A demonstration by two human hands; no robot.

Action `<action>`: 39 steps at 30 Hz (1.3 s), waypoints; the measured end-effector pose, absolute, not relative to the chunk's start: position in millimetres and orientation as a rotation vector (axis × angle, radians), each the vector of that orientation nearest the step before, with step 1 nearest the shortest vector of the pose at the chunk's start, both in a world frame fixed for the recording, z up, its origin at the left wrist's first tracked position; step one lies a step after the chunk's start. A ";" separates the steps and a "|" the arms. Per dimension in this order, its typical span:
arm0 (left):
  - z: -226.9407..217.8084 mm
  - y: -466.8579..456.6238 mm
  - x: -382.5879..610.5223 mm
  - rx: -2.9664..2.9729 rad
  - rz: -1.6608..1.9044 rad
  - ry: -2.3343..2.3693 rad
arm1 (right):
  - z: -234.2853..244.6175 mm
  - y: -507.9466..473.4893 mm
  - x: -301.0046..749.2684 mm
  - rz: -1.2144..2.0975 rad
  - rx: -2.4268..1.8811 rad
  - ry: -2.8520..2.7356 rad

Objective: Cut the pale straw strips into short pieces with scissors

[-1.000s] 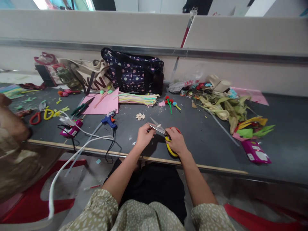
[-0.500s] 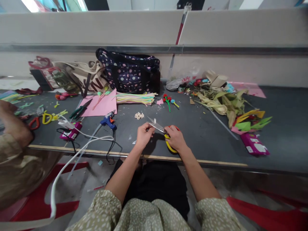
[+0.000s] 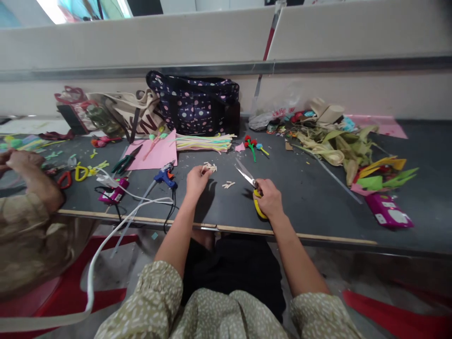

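Observation:
My right hand (image 3: pixel 269 198) grips the yellow and red handles of a pair of scissors (image 3: pixel 249 181), blades apart and pointing up and left over the dark table (image 3: pixel 303 207). My left hand (image 3: pixel 196 179) reaches forward with its fingertips pinched on a small heap of pale cut pieces (image 3: pixel 209 166). A few more pale cut pieces (image 3: pixel 228 185) lie on the table between my hands.
A blue glue gun (image 3: pixel 163 176) and white cable lie left of my left hand. A pink sheet (image 3: pixel 153 153), pastel strips (image 3: pixel 205 142), a dotted bag (image 3: pixel 197 106), dried leaves (image 3: pixel 335 150) and a magenta packet (image 3: pixel 388 213) sit around. Another person's arm (image 3: pixel 31 181) works at far left.
My left hand let go of the piece at the blades and reached forward to the heap. Freshly cut pale pieces now lie on the table. The scissors shifted slightly right.

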State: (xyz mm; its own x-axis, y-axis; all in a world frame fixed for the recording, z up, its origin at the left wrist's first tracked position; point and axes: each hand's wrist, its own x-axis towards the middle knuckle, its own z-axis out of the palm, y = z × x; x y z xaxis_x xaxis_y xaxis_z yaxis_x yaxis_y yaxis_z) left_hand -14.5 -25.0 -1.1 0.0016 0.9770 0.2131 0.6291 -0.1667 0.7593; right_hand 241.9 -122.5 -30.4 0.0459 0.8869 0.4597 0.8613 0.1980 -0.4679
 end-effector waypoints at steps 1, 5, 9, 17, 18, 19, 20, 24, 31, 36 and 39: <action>0.1 -15.1 -17.7 1.864 0.957 1.719 | -30.9 -122.3 241.0 0.043 -1.642 -1.807; 3.3 19.6 -22.5 1.845 0.760 1.995 | -32.1 -122.1 238.8 0.018 -1.648 -1.893; 0.6 42.6 -20.1 1.875 0.602 2.018 | -33.0 -122.1 239.0 -0.012 -1.653 -1.914; -10.8 54.8 -14.1 1.876 0.516 2.013 | -33.6 -121.5 238.8 0.004 -1.674 -1.931; -11.0 54.4 -14.6 1.877 0.521 2.016 | -33.3 -121.5 238.8 0.010 -1.673 -1.934; -10.8 53.9 -15.4 1.878 0.525 2.021 | -33.0 -121.7 238.7 0.016 -1.673 -1.935; -10.4 52.8 -16.4 1.877 0.534 2.024 | -32.6 -121.8 238.7 0.022 -1.674 -1.933; -6.0 38.9 -17.4 1.875 0.656 1.965 | -31.0 -122.6 238.3 0.024 -1.681 -1.915; -2.8 -20.2 15.1 2.026 0.680 1.520 | -32.2 -121.8 239.1 0.017 -1.704 -1.920; -17.2 -33.8 28.9 1.945 0.681 1.413 | -32.7 -121.8 239.8 0.000 -1.698 -1.920; -26.4 -31.7 27.6 1.783 0.830 1.317 | -33.2 -121.5 239.7 -0.005 -1.693 -1.919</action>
